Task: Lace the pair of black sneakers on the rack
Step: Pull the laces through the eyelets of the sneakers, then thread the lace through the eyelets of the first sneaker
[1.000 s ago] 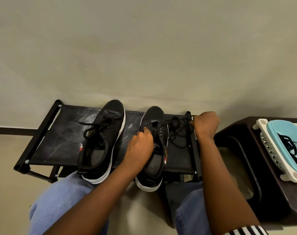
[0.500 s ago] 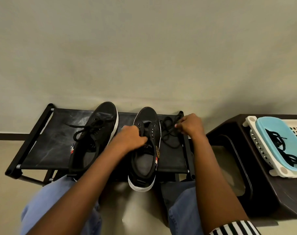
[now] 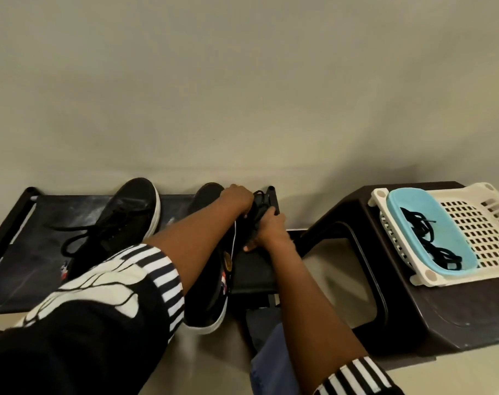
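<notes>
We have two black sneakers on the black rack [image 3: 43, 220] against the wall. The left sneaker [image 3: 128, 218] sits with its lace threaded and the loose ends trailing across the rack fabric. The right sneaker [image 3: 211, 280] lies beside it, heel overhanging the front edge, mostly hidden under our forearm. Both hands meet close together at its far right side, near the rack's corner post. Our left hand [image 3: 237, 199] reaches over the toe with fingers curled down onto a bunched black lace [image 3: 259, 205]. Our right hand [image 3: 268, 232] comes up from below and closes round the same bundle; which eyelet it runs through we cannot tell. To the right, a brown plastic stool [image 3: 413, 295] carries a cream basket [image 3: 476, 223] with a blue tray [image 3: 448, 232] holding spare black laces [image 3: 431, 240].
</notes>
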